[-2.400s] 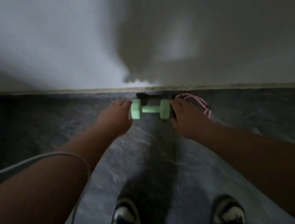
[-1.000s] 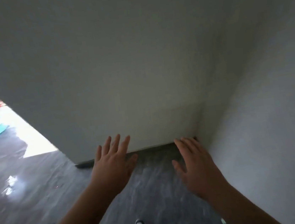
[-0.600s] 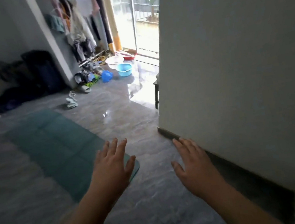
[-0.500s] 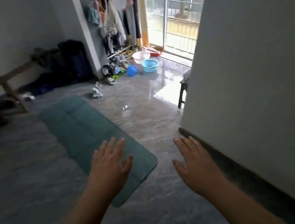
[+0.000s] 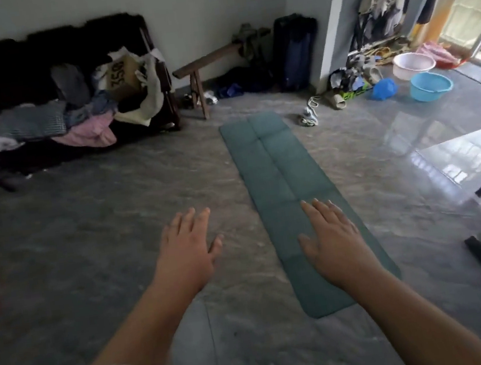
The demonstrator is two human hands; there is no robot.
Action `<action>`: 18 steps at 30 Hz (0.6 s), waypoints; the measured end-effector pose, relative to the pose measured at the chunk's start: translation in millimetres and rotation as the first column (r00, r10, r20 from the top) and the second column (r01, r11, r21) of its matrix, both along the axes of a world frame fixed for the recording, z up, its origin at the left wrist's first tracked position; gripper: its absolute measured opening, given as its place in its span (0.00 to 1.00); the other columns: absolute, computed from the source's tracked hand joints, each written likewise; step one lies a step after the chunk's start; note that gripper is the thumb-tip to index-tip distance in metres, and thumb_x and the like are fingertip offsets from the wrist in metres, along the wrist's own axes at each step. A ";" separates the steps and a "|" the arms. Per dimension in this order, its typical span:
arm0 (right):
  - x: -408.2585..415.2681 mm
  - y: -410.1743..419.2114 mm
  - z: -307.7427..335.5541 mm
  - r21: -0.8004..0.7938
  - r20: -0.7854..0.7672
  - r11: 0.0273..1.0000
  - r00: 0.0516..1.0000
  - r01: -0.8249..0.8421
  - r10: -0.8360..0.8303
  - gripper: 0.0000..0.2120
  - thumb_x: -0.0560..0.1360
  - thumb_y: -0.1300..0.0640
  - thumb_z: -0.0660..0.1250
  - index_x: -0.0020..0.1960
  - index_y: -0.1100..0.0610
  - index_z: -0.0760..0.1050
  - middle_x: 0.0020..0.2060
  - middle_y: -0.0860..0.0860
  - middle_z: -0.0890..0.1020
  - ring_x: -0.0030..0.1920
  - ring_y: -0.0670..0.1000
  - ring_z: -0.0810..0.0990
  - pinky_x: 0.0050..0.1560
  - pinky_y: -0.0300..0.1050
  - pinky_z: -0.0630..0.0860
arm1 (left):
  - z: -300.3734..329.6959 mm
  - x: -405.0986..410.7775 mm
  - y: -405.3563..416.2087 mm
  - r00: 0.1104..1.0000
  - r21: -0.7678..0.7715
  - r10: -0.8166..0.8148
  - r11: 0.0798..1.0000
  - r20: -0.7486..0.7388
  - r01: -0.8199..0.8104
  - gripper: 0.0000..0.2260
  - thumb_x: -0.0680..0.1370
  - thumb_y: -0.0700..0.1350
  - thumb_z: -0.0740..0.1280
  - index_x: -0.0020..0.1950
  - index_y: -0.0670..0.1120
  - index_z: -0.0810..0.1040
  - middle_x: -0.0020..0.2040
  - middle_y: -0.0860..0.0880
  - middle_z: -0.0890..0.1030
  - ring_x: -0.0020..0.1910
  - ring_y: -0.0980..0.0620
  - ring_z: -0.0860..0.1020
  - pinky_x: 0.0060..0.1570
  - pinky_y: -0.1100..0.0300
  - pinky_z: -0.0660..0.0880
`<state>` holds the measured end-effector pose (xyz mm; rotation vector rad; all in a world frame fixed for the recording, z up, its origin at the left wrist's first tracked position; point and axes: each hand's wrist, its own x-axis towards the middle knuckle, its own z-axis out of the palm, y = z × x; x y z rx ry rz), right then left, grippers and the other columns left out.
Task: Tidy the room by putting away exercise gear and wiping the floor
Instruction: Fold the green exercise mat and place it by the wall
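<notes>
Left hand [image 5: 188, 253]: held out palm down over the grey floor [image 5: 87, 231], fingers spread, holding nothing.
Right hand [image 5: 336, 242]: palm down above the mat's near half, fingers spread, empty.
Exercise mat [image 5: 281, 177]: green, unrolled flat on the floor, running away toward a wooden bench [image 5: 203, 62].
Basins: blue basin [image 5: 431, 86] and, it seems, a pink basin [image 5: 414, 65] by the doorway.

Two open hands [image 5: 186, 257], one green exercise mat [image 5: 281, 177], two plastic basins [image 5: 430, 86], one wooden bench [image 5: 206, 62]
</notes>
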<state>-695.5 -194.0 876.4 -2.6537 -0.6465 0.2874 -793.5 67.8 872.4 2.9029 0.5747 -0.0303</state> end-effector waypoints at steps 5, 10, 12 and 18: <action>51.9 84.0 -3.2 0.008 0.027 0.996 0.996 -0.087 0.087 0.32 0.80 0.42 0.56 0.80 0.48 0.50 0.80 0.51 0.54 0.79 0.53 0.49 0.78 0.53 0.50 | -9.2 29.1 77.9 0.993 -0.044 0.112 0.993 0.038 -0.111 0.31 0.78 0.62 0.52 0.79 0.51 0.58 0.78 0.44 0.62 0.77 0.42 0.57 0.74 0.43 0.57; 131.1 156.6 -19.7 0.008 0.055 0.995 0.994 -0.095 0.094 0.32 0.80 0.43 0.58 0.80 0.50 0.54 0.79 0.52 0.56 0.79 0.55 0.50 0.78 0.54 0.51 | -17.1 99.2 151.0 0.991 -0.013 0.122 0.993 0.054 -0.121 0.30 0.79 0.62 0.55 0.79 0.53 0.58 0.78 0.45 0.61 0.77 0.42 0.57 0.75 0.44 0.56; 167.1 185.6 -27.5 0.022 0.043 0.995 0.994 -0.099 0.098 0.32 0.80 0.43 0.59 0.80 0.50 0.53 0.80 0.52 0.55 0.79 0.55 0.49 0.78 0.54 0.50 | -20.7 132.8 182.6 0.989 -0.024 0.139 0.990 0.055 -0.138 0.30 0.79 0.62 0.54 0.79 0.53 0.57 0.79 0.45 0.61 0.78 0.43 0.57 0.75 0.45 0.55; 279.1 285.7 -33.8 -0.003 0.009 0.980 0.980 -0.198 0.198 0.32 0.80 0.45 0.59 0.80 0.51 0.51 0.80 0.53 0.52 0.79 0.55 0.46 0.78 0.55 0.50 | -20.9 215.4 280.7 0.975 -0.008 0.221 0.975 -0.011 -0.221 0.30 0.79 0.60 0.58 0.79 0.51 0.59 0.78 0.44 0.63 0.77 0.42 0.59 0.74 0.44 0.58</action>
